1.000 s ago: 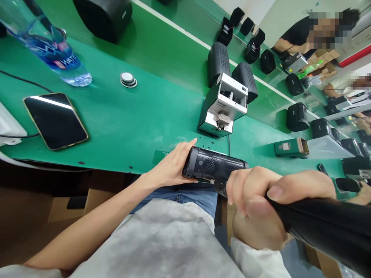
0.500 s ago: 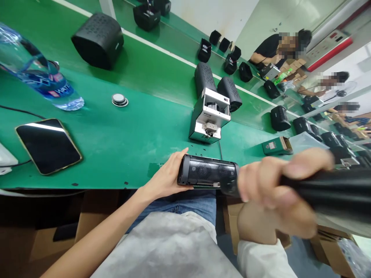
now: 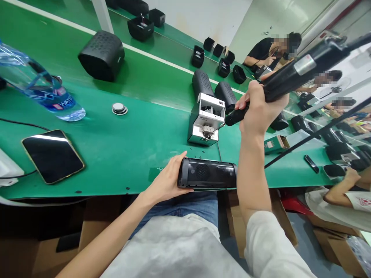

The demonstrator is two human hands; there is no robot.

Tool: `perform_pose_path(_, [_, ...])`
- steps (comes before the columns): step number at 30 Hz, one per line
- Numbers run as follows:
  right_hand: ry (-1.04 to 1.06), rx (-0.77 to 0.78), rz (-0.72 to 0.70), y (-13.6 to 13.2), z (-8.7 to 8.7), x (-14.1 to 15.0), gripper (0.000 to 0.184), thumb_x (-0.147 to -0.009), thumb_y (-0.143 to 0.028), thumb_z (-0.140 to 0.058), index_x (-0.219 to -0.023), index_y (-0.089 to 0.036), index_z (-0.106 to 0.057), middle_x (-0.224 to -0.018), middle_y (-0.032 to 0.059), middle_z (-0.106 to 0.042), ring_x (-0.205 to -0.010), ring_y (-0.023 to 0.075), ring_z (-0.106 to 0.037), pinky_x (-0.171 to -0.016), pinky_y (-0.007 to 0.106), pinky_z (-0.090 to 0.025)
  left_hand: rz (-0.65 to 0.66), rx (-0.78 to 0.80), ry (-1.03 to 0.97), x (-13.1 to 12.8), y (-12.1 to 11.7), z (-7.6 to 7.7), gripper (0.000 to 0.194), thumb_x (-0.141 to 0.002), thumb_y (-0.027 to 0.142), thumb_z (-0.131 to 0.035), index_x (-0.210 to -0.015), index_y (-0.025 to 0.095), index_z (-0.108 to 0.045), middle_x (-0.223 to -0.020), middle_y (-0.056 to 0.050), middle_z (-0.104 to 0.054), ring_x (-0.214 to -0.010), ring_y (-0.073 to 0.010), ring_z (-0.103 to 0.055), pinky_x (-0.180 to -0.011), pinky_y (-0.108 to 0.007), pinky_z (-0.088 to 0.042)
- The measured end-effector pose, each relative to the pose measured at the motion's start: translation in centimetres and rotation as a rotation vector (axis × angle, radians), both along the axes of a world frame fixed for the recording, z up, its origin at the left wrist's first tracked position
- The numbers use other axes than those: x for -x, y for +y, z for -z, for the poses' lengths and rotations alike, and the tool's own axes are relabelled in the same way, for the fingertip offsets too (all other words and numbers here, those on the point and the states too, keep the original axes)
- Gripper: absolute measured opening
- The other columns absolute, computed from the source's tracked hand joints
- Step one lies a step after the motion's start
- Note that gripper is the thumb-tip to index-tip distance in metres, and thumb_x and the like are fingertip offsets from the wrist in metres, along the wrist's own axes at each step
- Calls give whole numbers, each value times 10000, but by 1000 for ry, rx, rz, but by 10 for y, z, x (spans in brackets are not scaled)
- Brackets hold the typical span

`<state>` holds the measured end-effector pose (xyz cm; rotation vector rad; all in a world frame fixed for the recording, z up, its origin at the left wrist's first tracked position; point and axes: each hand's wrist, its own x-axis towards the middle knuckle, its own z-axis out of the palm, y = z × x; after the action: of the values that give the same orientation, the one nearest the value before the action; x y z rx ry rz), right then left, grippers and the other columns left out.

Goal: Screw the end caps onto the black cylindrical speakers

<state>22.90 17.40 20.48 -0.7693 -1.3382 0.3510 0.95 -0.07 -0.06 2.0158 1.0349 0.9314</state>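
Observation:
My left hand (image 3: pixel 167 177) grips the left end of a black speaker (image 3: pixel 207 173), which lies at the front edge of the green table with its perforated face showing. Raised over the table, my right hand (image 3: pixel 259 110) is wrapped round a black electric screwdriver (image 3: pixel 298 71). Its bit points down and left to the front of a silver screw feeder (image 3: pixel 204 121); whether it touches a screw there I cannot tell. The feeder stands just beyond the speaker.
At left lie a phone (image 3: pixel 53 155) and a tilted water bottle (image 3: pixel 43 87). A small round stack of discs (image 3: pixel 119 108) sits behind. Dark speaker housings (image 3: pixel 102 55) stand along the line. A green box (image 3: pixel 276 144) is at right, near a co-worker's arm (image 3: pixel 343 187).
My right hand has swung up and away from the speaker, carrying the electric screwdriver to the screw feeder. My left hand and the speaker have stayed nearly in place.

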Motion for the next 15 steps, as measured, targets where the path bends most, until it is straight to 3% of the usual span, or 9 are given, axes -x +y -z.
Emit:
perform_pose_path(7, [-68, 76, -40, 22, 16, -12, 529, -818, -912, -779, -1033, -477, -568, -702, -56, -586, -676, 216, -401, -678, 525, -429, -1, 3, -10, 0, 0, -1, 1375, -808, 386, -1001, -1794, 343, -45, -1678, -230, -453, -1570, -482, -507, -1232, -718, -516])
perform_pose_path(11, [-10, 129, -71, 8, 13, -6, 609, -739, -886, -873, -990, -444, -538, -673, -61, -535, -649, 205, -367, -637, 507, -427, -1, 3, -7, 0, 0, -2, 1381, -806, 390, -1002, -1794, 345, -38, -1669, -230, -454, -1569, -488, -500, -1229, -720, -517])
perform_pose_path(15, [17, 102, -22, -12, 1, 1, 567, -775, -840, -881, -958, -431, -534, -647, -56, -469, -585, 195, -330, -585, 489, -402, 10, 7, 2, 0, 1, -3, 1367, -819, 405, -995, -1790, 349, -34, -1666, -229, -448, -1565, -487, -500, -1225, -718, -521])
